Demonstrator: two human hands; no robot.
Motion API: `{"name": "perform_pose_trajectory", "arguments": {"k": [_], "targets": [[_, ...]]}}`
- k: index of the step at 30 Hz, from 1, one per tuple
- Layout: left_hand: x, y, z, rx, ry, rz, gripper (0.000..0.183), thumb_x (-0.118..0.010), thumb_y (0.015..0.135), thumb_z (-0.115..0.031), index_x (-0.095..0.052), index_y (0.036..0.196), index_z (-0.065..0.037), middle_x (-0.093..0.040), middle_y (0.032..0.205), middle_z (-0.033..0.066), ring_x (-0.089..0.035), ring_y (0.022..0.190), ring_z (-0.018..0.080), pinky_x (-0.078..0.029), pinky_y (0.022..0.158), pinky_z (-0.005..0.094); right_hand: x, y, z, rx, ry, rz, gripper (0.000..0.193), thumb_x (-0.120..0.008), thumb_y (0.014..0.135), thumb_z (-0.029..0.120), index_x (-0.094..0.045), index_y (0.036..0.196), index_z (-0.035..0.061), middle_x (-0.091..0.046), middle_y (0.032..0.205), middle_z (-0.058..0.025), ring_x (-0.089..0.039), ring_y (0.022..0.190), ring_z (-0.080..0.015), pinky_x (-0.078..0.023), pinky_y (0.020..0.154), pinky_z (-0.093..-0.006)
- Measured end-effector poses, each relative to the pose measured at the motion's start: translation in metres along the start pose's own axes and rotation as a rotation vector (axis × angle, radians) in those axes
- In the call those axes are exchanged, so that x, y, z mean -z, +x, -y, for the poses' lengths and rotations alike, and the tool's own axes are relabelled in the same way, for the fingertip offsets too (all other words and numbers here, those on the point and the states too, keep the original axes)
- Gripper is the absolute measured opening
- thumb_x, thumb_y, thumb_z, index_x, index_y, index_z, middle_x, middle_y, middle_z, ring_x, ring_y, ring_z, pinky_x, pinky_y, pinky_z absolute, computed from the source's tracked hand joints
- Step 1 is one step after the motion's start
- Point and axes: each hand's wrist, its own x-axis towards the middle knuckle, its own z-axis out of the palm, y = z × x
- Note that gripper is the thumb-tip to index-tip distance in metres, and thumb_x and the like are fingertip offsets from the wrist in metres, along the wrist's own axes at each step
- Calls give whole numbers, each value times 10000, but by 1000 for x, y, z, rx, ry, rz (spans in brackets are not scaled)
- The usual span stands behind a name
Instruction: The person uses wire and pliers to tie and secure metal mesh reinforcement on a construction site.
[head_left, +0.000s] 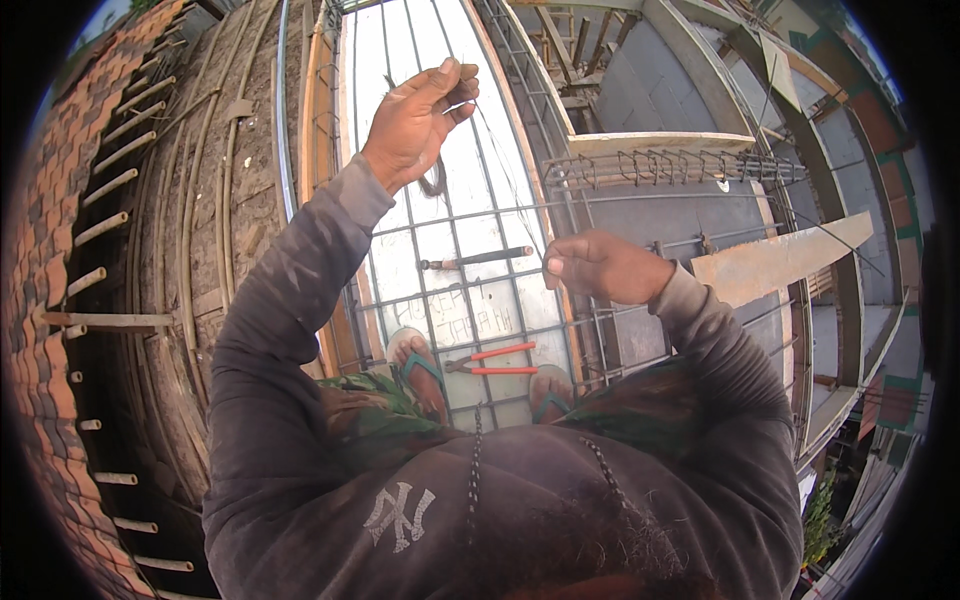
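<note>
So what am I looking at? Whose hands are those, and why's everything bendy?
It's a person, not a robot. There's one picture, from a wide camera on their head looking down; its lens bends straight edges. The raised left hand holds thin dark wire. The right hand is lower, and seems to pinch a strand's end. Below, metal bars cross over a white surface. Red-handled pliers lie between the feet, and a dark tool lies farther forward.

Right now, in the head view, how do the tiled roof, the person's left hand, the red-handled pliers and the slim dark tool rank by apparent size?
Tiled roof
Left hand
Unsure: red-handled pliers and slim dark tool; the tool looks longer, the pliers broader.
</note>
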Motion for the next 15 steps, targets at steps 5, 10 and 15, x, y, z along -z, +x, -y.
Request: {"name": "perform_pose_trajectory", "arguments": {"k": [5, 10, 15], "targets": [[29, 4, 0, 26, -295, -21, 306, -624, 1074, -316, -648, 1186, -32, -611, 1075, 49, -568, 1088, 167, -503, 1013, 316, 26, -22, 16, 343, 1023, 417, 302, -515, 1118, 303, -641, 1007, 52, -417, 661, 54, -340, 524, -49, -337, 482, -221], [0, 9, -8, -37, -140, 41, 268, -637, 1069, -299, -658, 1174, -54, -613, 1072, 33, -567, 1087, 163, -503, 992, 310, 45, 0, -37, 57, 434, -521, 296, -538, 1110, 289, -680, 1086, 31, -458, 673, 51, -365, 550, -49, -360, 494, -235], [17, 8, 4, -60, -27, 25, 240, -639, 1070, -282, -666, 1163, -63, -610, 1069, 13, -567, 1070, 155, -501, 967, 311, -34, -11, 15, 110, 85, 239, 326, -544, 1113, 318, -678, 1080, 22, -503, 718, 30, -431, 608, -57, -387, 577, -256]]}}
